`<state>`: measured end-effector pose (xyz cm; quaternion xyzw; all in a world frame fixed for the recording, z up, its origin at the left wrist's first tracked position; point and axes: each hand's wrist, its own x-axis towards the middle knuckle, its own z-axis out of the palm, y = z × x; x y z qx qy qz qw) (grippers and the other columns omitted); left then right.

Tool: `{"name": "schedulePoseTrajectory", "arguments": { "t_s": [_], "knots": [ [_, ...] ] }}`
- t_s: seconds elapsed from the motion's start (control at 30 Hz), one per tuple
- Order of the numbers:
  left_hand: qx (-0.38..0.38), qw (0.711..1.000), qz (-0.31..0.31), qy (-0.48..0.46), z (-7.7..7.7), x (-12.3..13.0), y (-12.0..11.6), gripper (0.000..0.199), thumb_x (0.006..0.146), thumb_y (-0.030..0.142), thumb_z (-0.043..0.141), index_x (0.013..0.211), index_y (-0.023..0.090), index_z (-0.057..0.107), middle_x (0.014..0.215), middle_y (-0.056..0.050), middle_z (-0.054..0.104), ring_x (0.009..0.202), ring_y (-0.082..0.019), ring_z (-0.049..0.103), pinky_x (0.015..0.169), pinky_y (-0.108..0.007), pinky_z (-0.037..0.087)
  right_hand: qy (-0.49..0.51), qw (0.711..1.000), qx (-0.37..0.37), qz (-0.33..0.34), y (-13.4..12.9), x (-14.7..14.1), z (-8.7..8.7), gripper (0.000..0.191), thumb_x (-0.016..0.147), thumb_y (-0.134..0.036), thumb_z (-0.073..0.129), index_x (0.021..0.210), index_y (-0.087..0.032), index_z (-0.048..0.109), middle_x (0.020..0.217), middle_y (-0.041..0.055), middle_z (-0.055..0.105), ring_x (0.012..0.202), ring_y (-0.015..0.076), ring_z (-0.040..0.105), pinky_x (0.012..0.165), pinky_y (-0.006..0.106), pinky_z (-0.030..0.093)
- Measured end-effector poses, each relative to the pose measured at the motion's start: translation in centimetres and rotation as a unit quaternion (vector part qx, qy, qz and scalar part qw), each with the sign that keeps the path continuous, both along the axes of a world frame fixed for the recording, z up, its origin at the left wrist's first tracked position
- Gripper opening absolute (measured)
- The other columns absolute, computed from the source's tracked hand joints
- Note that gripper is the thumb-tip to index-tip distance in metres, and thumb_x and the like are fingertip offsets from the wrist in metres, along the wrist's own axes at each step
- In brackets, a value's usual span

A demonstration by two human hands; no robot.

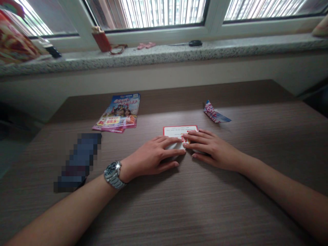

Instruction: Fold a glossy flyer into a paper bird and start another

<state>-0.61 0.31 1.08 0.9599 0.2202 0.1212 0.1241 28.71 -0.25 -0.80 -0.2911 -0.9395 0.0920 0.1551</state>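
A white paper flyer (179, 131) with a red border lies on the wooden table in front of me, partly covered by both hands. My left hand (161, 152), with a metal watch (112, 172) at the wrist, rests on its left side with fingers stretched out. From the other side my right hand (211, 147) lies over its right part, fingers flat and slightly apart. The fingertips of the two hands almost meet over the paper. Its lower edge is mostly hidden, so I cannot tell whether it is folded there.
A stack of colourful flyers (121, 111) lies at the back left, with a blurred-out dark item (79, 160) nearer me. A folded paper piece (214, 114) stands at the back right. The windowsill (153, 58) holds a red lighter-like object (101, 40) and a black-handled tool (195, 43).
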Motion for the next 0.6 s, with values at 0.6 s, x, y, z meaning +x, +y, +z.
{"name": "schedulePoseTrajectory", "arguments": {
  "t_s": [0.6],
  "knots": [
    [0.003,1.0,0.006,0.022,0.47,0.18,-0.06,0.05,0.099,0.049,0.057,0.145,0.028,0.055,0.16,-0.012,0.041,0.146,-0.032,0.043,0.12,-0.051,0.038,-0.005,1.0,0.004,0.001,0.01,0.02,0.04,0.042,0.101,-0.03,0.057,0.144,-0.028,0.056,0.155,0.0064,0.052,0.146,0.0248,0.045,0.12,0.052,0.034]
  ]
}}
